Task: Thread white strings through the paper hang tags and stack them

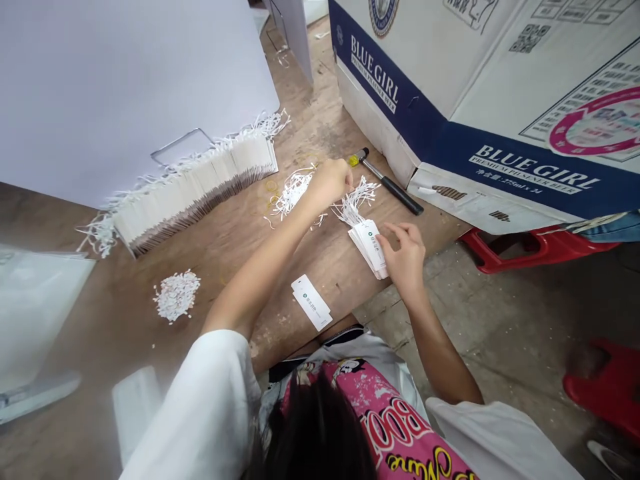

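My left hand (pixel 331 181) is closed, its fingertips curled between two heaps of white strings; whatever they pinch is hidden. Beneath the forearm side lies a loose heap of white strings (pixel 295 190). To the right, a fanned stack of white hang tags (pixel 370 245) with small green logos lies near the table edge, its strings (pixel 357 201) spread away from me. My right hand (pixel 407 257) is at the right side of this stack, thumb and bent forefinger gripping a tag's edge. Closer to my body lie a few stringless white tags (pixel 311 302), slightly overlapped.
A long row of strung tags (pixel 200 193) stands on the wooden table (pixel 200 233) by a white board (pixel 135 87). Also there: a pile of small white bits (pixel 177 295), a hammer (pixel 395 190), a large beer carton (pixel 435 133). Red stools (pixel 540 250) stand on the floor.
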The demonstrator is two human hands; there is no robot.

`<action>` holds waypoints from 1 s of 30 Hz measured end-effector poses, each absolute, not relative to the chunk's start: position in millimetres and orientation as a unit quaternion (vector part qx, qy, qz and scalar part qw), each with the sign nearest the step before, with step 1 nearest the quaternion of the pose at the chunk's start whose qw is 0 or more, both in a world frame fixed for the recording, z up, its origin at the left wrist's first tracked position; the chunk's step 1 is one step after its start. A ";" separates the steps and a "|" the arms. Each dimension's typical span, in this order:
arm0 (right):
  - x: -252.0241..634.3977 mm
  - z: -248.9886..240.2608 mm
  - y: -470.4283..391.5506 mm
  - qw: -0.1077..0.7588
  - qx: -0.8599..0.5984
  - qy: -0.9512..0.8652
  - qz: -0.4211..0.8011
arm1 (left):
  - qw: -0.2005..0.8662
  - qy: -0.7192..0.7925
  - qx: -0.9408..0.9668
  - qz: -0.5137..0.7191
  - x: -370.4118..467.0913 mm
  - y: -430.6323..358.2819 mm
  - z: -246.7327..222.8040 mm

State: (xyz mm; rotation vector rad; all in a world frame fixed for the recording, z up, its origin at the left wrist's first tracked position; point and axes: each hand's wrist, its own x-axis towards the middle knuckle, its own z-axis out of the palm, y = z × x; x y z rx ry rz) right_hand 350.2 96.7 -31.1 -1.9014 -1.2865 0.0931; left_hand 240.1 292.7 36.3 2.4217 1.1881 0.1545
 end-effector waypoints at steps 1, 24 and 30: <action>350.3 -25.5 90.5 0.420 -0.751 -0.509 0.030 | 0.202 0.434 0.875 0.067 231.6 290.6 38.2; 229.9 -39.5 14.6 0.130 -0.741 -0.628 0.199 | 0.303 0.743 0.562 0.198 -57.4 66.2 -19.2; 238.3 -29.0 16.6 0.300 -0.719 -0.449 0.438 | 0.366 0.729 0.522 0.249 -62.8 60.8 -18.2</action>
